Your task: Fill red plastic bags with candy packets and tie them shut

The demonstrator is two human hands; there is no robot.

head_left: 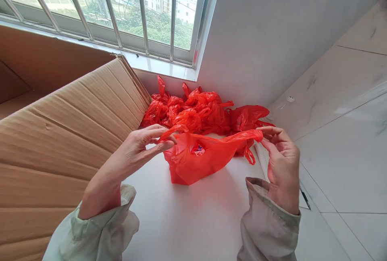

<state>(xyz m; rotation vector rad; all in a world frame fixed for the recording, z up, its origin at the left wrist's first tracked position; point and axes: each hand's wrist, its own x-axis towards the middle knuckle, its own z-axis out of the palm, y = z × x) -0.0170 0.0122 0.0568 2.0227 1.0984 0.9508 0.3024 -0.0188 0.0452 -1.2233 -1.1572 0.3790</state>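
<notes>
A red plastic bag (205, 162) stands on the white tabletop (181, 220) in front of me, stretched between both hands. My left hand (148, 144) grips its left handle loop between thumb and fingers. At the other end, my right hand (279, 148) pinches the right handle between thumb and forefinger. Something with a printed red, white and blue label (198, 149) shows inside the bag's mouth; its kind I cannot make out. Behind this bag lies a heap of knotted red plastic bags (190, 109), whose contents are hidden.
A large open cardboard box (75, 128) takes up the left side. Beyond the heap are a barred window (145, 15) and a grey wall (256, 31). Marble-look tiles (347, 152) cover the right wall. A black pen (305, 198) and white paper lie partly behind my right wrist.
</notes>
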